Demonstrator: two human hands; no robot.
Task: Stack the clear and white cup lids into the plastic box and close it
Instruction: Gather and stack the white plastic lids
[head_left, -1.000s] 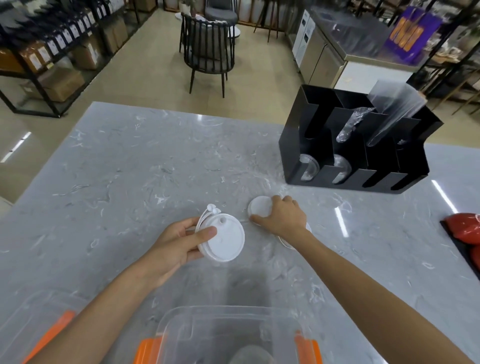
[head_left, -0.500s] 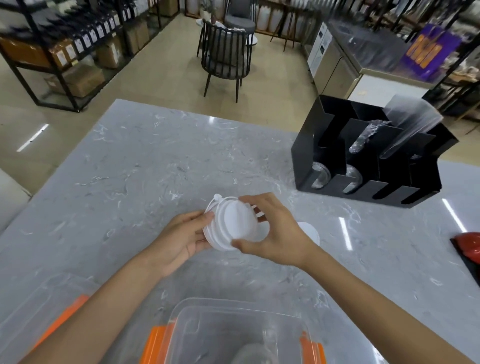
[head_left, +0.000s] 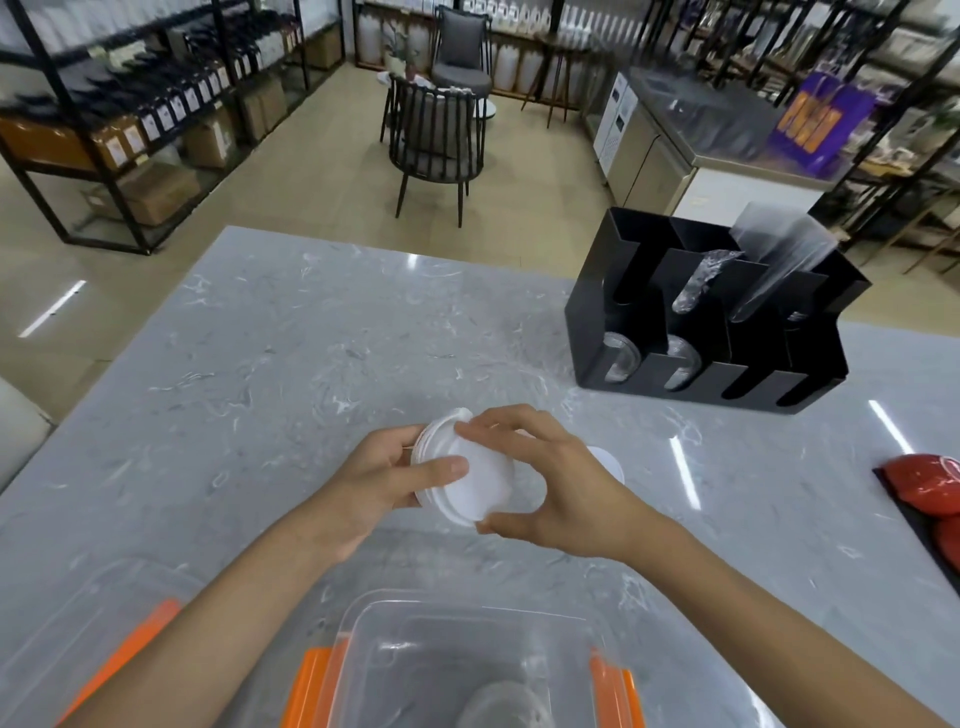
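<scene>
A small stack of white cup lids (head_left: 470, 480) is held above the marble table (head_left: 291, 374). My left hand (head_left: 382, 475) grips the stack from the left, thumb across its face. My right hand (head_left: 545, 475) pinches the stack's rim between thumb and fingers from the right. Another white lid (head_left: 609, 460) lies flat on the table just behind my right hand. The clear plastic box (head_left: 467, 665) with orange latches stands open at the near edge, with a clear lid (head_left: 501, 709) lying inside. The box's cover (head_left: 88, 639), with an orange clip, lies at the lower left.
A black slotted organiser (head_left: 717, 317) holding clear lids and plastic sleeves stands at the far right of the table. Red bowls (head_left: 924, 483) sit on a dark tray at the right edge. Beyond the table are a chair and shelving.
My right hand picked a white lid off the table and brought it onto the stack held by my left hand. Both hands now hold the stack together.
</scene>
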